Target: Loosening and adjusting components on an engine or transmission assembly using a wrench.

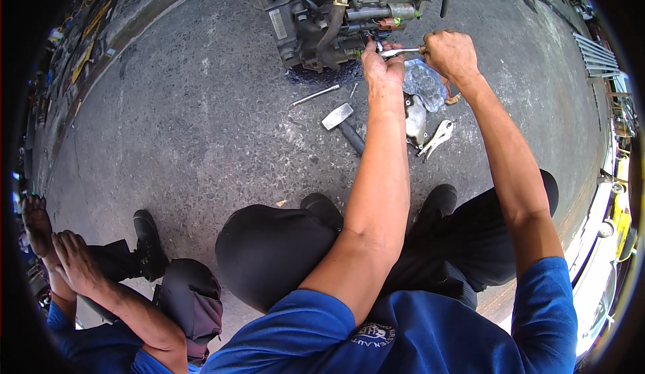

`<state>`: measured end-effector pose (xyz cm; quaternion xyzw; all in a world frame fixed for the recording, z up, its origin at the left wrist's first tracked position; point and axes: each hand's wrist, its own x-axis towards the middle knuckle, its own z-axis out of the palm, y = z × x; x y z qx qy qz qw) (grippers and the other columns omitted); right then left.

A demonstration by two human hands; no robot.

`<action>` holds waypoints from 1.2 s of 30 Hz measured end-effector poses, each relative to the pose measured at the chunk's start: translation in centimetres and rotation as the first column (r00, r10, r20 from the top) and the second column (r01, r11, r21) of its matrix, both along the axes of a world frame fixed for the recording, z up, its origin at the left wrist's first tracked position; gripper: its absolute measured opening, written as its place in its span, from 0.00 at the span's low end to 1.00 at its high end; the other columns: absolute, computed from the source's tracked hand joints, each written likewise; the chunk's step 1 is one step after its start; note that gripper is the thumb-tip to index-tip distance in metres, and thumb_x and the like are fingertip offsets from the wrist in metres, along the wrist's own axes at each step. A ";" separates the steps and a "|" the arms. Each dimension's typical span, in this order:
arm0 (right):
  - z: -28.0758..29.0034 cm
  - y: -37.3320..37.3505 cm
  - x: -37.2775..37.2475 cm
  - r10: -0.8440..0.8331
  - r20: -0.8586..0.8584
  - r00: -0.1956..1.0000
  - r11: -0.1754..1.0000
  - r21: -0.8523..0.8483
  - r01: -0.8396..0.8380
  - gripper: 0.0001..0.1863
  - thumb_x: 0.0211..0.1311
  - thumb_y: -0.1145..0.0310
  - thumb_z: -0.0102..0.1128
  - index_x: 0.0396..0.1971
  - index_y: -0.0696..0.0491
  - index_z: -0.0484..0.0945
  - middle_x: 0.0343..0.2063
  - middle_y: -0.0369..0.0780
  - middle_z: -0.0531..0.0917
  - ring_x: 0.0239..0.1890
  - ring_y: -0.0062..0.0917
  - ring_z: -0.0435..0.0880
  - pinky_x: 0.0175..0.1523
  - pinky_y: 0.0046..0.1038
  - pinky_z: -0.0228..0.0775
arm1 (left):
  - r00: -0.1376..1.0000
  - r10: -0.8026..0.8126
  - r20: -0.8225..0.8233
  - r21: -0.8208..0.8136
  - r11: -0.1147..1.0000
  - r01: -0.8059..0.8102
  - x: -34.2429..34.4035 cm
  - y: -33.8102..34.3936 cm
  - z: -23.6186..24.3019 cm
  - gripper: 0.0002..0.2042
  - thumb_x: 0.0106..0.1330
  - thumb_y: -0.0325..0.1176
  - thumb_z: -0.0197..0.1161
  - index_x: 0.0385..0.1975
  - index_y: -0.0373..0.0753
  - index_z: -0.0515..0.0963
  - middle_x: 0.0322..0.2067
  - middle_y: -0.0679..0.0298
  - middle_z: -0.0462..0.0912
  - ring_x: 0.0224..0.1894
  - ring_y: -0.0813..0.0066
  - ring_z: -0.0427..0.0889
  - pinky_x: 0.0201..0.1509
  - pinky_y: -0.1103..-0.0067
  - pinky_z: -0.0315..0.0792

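Note:
A greasy gearbox-like metal unit (316, 21) with hoses and pipes sits on the ground at the top middle. Against its lower right side, my left hand (383, 68) has its fingers curled around the head end of a ratchet wrench (406, 50). My right hand (451, 53) is closed in a fist around the wrench's handle, to the right. The wrench lies roughly level between both hands. What its head meets on the unit is hidden by my left fingers. An orange-brown connector (388, 23) shows just above them.
On the ground between me and the unit lie a hammer (338, 115), a metal bar (314, 96), a small bolt (353, 90), locking pliers (438, 137), a metal cover (415, 122) and a clear plastic bag (424, 84). At the lower left, another person's hands (74, 260) are raised.

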<state>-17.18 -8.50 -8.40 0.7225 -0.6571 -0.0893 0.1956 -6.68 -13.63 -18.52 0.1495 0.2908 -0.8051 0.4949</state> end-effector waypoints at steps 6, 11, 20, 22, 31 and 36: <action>0.5 -0.4 0.0 -0.044 0.023 0.999 0.999 -0.003 0.044 0.07 0.43 0.67 0.57 0.17 0.53 0.80 0.20 0.45 0.82 0.25 0.37 0.83 0.31 0.36 0.75 | 0.997 -0.010 0.074 0.027 1.000 0.008 -0.4 -0.4 0.1 0.06 0.67 0.34 0.47 0.30 0.41 0.69 0.19 0.69 0.64 0.21 0.78 0.64 0.34 0.74 0.67; 0.7 0.4 0.4 -0.065 0.019 0.998 0.998 -0.023 0.066 0.07 0.44 0.66 0.57 0.17 0.53 0.81 0.20 0.45 0.82 0.24 0.37 0.83 0.31 0.36 0.75 | 0.995 -0.014 0.102 -0.058 0.998 0.020 -0.2 0.2 -0.2 0.06 0.68 0.35 0.47 0.32 0.43 0.69 0.19 0.69 0.65 0.22 0.77 0.65 0.33 0.73 0.67; -0.2 2.0 1.6 0.047 -0.033 0.998 0.998 0.049 -0.046 0.07 0.48 0.68 0.56 0.19 0.53 0.81 0.20 0.46 0.81 0.25 0.38 0.83 0.31 0.36 0.75 | 0.998 0.001 0.056 -0.085 0.996 0.003 1.1 2.4 -1.1 0.10 0.68 0.37 0.47 0.28 0.38 0.68 0.20 0.66 0.66 0.22 0.75 0.66 0.37 0.71 0.69; -1.4 2.8 1.0 0.013 0.012 1.000 0.999 0.052 -0.014 0.07 0.47 0.67 0.57 0.20 0.54 0.80 0.20 0.46 0.81 0.25 0.39 0.83 0.31 0.37 0.75 | 0.995 -0.002 0.097 -0.100 0.995 0.011 1.1 3.3 -1.0 0.11 0.68 0.38 0.47 0.28 0.38 0.68 0.20 0.66 0.67 0.22 0.75 0.66 0.36 0.72 0.69; -3.1 2.7 2.0 -0.178 0.294 0.939 0.983 0.104 0.153 0.11 0.51 0.60 0.58 0.29 0.51 0.80 0.23 0.47 0.81 0.31 0.42 0.81 0.35 0.41 0.74 | 0.954 0.116 0.276 -0.213 0.975 -0.057 2.8 1.9 0.6 0.09 0.66 0.36 0.47 0.29 0.38 0.68 0.21 0.67 0.68 0.21 0.76 0.65 0.35 0.73 0.70; -3.7 0.8 3.3 -0.211 0.356 0.910 0.977 0.119 0.179 0.11 0.49 0.60 0.58 0.28 0.52 0.82 0.25 0.49 0.82 0.31 0.42 0.82 0.38 0.39 0.75 | 0.921 0.170 0.350 -0.202 0.974 -0.103 3.9 0.8 1.4 0.06 0.66 0.33 0.48 0.29 0.38 0.67 0.21 0.68 0.67 0.21 0.78 0.64 0.33 0.76 0.70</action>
